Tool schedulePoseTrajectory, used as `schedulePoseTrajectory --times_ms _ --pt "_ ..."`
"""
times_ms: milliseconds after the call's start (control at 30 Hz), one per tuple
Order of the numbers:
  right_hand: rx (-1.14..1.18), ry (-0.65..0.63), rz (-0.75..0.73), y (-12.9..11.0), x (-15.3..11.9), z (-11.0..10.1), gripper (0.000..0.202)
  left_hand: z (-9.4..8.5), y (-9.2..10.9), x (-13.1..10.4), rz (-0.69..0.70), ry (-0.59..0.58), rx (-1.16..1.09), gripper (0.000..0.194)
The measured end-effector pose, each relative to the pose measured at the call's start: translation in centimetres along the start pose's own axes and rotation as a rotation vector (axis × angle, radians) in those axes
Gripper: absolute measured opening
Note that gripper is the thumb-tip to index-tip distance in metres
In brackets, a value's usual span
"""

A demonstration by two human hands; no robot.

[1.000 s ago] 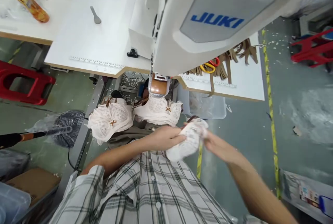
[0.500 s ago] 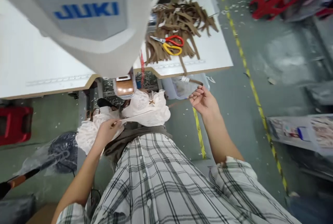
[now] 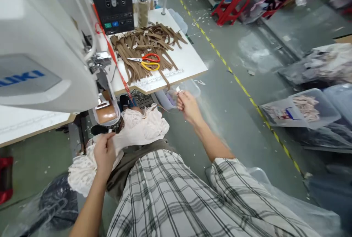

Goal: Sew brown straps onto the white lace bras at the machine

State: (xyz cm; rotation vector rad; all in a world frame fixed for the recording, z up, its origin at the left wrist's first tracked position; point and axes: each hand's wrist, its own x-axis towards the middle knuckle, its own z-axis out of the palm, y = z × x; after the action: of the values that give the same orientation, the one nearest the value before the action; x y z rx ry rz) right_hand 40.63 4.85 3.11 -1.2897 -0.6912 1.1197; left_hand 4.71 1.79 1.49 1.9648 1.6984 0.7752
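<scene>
A white lace bra (image 3: 140, 127) lies across my lap. My left hand (image 3: 105, 150) is closed on its left end, the fingers pinching the band. My right hand (image 3: 189, 108) is closed beyond the table's front edge, over a clear plastic box. A small white end (image 3: 178, 89) pokes out above its fingers, and a thin brown strap (image 3: 172, 111) trails from beside them toward the bra. More white lace bras (image 3: 82, 171) hang in a bunch below my left hand. The sewing machine's head (image 3: 49, 57) is just ahead of my left hand.
Brown fabric strips (image 3: 145, 44) are piled on the white table (image 3: 189, 66), with red-and-yellow-handled scissors (image 3: 150, 62) on top. A control panel (image 3: 112, 6) stands behind. Plastic bins (image 3: 299, 108) and a red stool (image 3: 233, 4) stand across the yellow floor line.
My view has swung right, bringing the panel in. My right hand has closed up; the brown strip that stuck out of its fingers now barely shows. My left hand still grips the bra.
</scene>
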Motion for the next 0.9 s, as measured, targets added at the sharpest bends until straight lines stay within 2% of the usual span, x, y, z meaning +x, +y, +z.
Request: schedulePoseTrajectory --times_ms 100,167,267,367,433,567,667,767,833,900 --pt "-0.309 -0.301 -0.072 0.2 -3.8 3.9 0.032 -2.3 5.0 0.4 0.183 -0.130 -0.134 0.024" --pt "-0.499 -0.506 -0.149 -0.2 -6.0 6.2 0.027 -3.4 7.7 0.8 0.247 -0.199 -0.170 0.023" --pt "-0.716 -0.720 -0.277 -1.1 -7.9 8.7 0.027 -4.2 9.6 1.5 0.268 -0.285 -0.098 0.028" --pt "-0.839 -0.800 -0.368 -1.7 -8.5 9.9 0.030 -4.4 9.3 1.6 0.286 -0.345 -0.020 0.022" --pt "-0.835 -0.813 -0.355 -1.7 -8.5 10.1 0.025 -4.2 8.8 1.4 0.318 -0.364 0.008 0.026" --pt "-0.757 -0.809 -0.308 -1.5 -8.3 10.1 0.016 -3.7 7.9 1.1 0.379 -0.293 0.043 0.029" --pt "-0.732 -0.758 -0.308 -1.3 -8.1 10.1 0.016 -3.9 7.4 1.3 0.393 -0.299 -0.009 0.026" --pt "-0.584 -0.666 -0.204 -1.0 -7.7 9.9 0.015 -4.9 7.1 1.7 0.361 -0.369 -0.106 0.021" --pt "-0.504 -0.724 -0.195 -0.8 -7.5 10.0 0.015 -5.8 7.1 1.9 0.315 -0.412 -0.107 0.020" --pt "-0.510 -0.876 -0.288 -0.8 -7.6 10.2 0.013 -6.5 7.3 2.0 0.276 -0.461 -0.059 0.017"
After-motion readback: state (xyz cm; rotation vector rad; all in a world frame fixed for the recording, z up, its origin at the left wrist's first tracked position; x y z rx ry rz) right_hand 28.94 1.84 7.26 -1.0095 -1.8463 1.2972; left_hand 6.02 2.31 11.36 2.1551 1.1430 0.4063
